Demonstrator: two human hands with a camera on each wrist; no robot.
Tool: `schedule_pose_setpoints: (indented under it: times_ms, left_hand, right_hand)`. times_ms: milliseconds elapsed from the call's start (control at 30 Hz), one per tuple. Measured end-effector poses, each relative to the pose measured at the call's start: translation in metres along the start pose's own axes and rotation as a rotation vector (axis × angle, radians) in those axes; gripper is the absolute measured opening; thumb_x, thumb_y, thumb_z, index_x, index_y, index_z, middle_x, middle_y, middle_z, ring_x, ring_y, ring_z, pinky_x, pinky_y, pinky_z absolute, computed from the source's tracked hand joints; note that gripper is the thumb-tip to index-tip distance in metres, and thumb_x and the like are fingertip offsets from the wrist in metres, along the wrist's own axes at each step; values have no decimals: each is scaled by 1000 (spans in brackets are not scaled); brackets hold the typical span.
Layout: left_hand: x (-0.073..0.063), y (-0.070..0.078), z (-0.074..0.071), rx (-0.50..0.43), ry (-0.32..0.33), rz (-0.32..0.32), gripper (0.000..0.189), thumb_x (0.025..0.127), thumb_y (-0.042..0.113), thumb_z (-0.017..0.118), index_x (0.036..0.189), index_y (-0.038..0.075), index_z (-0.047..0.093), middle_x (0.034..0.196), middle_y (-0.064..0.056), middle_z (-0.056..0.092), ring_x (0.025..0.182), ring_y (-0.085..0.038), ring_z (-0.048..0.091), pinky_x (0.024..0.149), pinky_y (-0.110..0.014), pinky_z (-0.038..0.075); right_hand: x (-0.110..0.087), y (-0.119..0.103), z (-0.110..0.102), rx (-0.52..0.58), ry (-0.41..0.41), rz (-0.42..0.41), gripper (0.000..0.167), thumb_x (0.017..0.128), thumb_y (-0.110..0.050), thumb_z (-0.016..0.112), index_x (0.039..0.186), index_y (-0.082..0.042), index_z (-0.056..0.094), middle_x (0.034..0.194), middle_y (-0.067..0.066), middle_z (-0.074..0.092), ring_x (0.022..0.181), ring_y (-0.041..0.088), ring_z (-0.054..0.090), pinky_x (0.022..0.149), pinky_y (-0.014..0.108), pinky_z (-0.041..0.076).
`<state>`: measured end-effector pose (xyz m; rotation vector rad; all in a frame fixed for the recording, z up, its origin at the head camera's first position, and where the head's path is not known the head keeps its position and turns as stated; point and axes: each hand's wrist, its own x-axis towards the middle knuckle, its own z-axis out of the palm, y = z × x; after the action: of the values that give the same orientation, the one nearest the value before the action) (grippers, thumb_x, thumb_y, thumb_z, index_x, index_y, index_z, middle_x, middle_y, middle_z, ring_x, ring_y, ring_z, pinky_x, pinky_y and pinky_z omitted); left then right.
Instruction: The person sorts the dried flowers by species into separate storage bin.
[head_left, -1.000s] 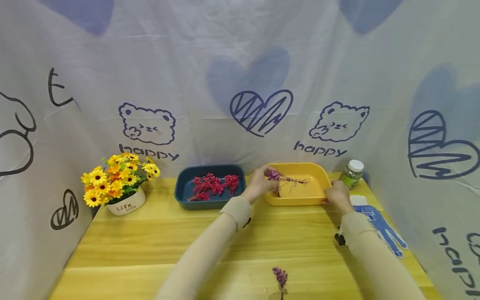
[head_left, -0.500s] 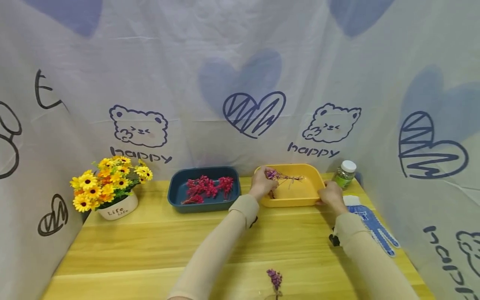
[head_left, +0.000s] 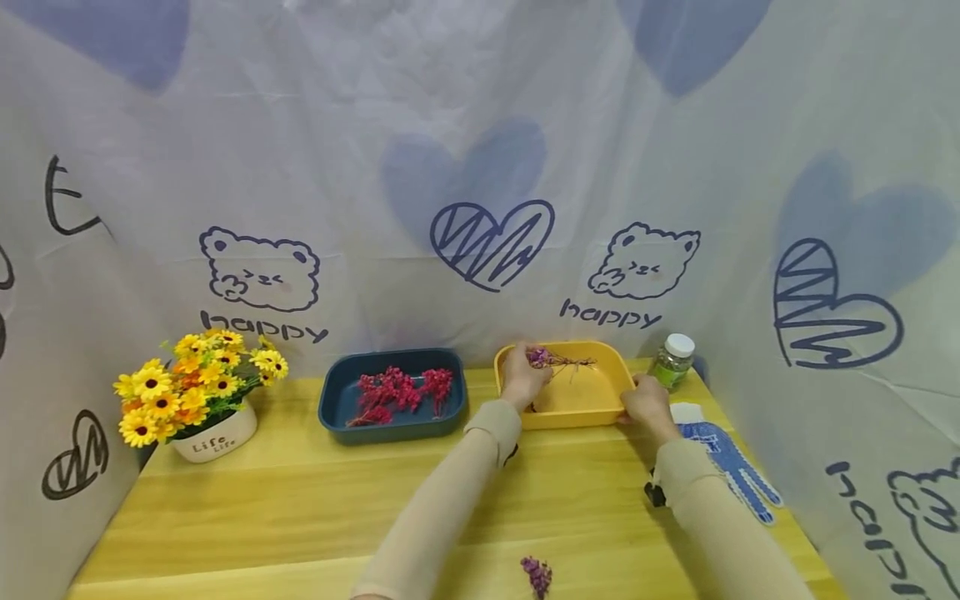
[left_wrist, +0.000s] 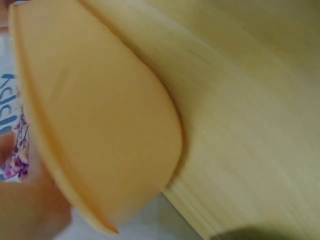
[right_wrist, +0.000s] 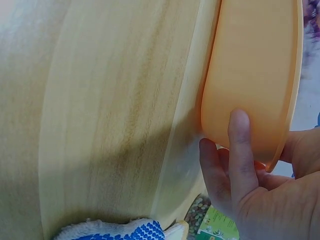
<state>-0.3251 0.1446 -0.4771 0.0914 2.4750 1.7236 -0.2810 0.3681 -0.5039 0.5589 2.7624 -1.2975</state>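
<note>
A yellow tray (head_left: pixel 581 417) stands at the back of the table, right of centre. My left hand (head_left: pixel 524 382) reaches over its left end and pinches a sprig of dried purple flowers (head_left: pixel 538 357), whose thin stems point right; the fingers partly hide the blooms. In the left wrist view, purple blooms (left_wrist: pixel 18 162) show between finger and thumb beside the tray's rim. My right hand (head_left: pixel 647 403) grips the tray's right end; in the right wrist view its fingers (right_wrist: pixel 241 150) lie along the outer wall, with the thumb behind the rim. Another purple sprig (head_left: pixel 537 575) lies at the table's front.
Left of the yellow tray, a dark blue tray (head_left: pixel 397 432) holds red dried flowers (head_left: pixel 401 390). A pot of yellow artificial flowers (head_left: pixel 217 435) stands farther left. At the right are a white-lidded jar (head_left: pixel 672 362) and a blue-and-white work glove (head_left: pixel 723 458). A printed cloth (head_left: pixel 375 208) hangs behind.
The head view has shifted, so the scene sits farther left and lower. My left hand has moved slightly toward the tray's left end; the right keeps its grip on the tray.
</note>
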Motion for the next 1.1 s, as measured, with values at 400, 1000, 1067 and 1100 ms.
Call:
schedule_pose_setpoints:
  times_ms: [400,1000,1067,1100]
  left_hand:
    - [10,-7,-10,-18,-268,86,57,115,24,42,169,16,26,174,-13,30,158,-34,36,131,-52,33]
    - [-20,3,-36,-1,-331,246,49,115,26,42,162,13,40,168,-10,42,155,-30,42,130,-48,36]
    - [-29,5,-40,25,-362,277,50,115,26,44,163,15,39,169,-10,42,156,-30,41,129,-49,37]
    - [-33,6,-41,33,-379,292,51,114,26,46,163,16,39,169,-9,42,156,-31,41,129,-49,37]
  right_hand:
    - [0,-2,0,35,2,1,51,93,3,44,141,18,50,122,42,61,54,14,66,55,31,64]
    - [-4,-5,2,21,-11,8,51,93,2,45,141,19,49,124,42,59,56,14,68,58,32,65]
    - [-4,-5,2,24,-13,11,51,94,2,45,142,19,48,125,42,59,56,15,68,58,32,65]
    - [-4,-4,2,26,-13,12,51,94,2,45,143,19,48,126,42,59,56,15,68,58,32,65]
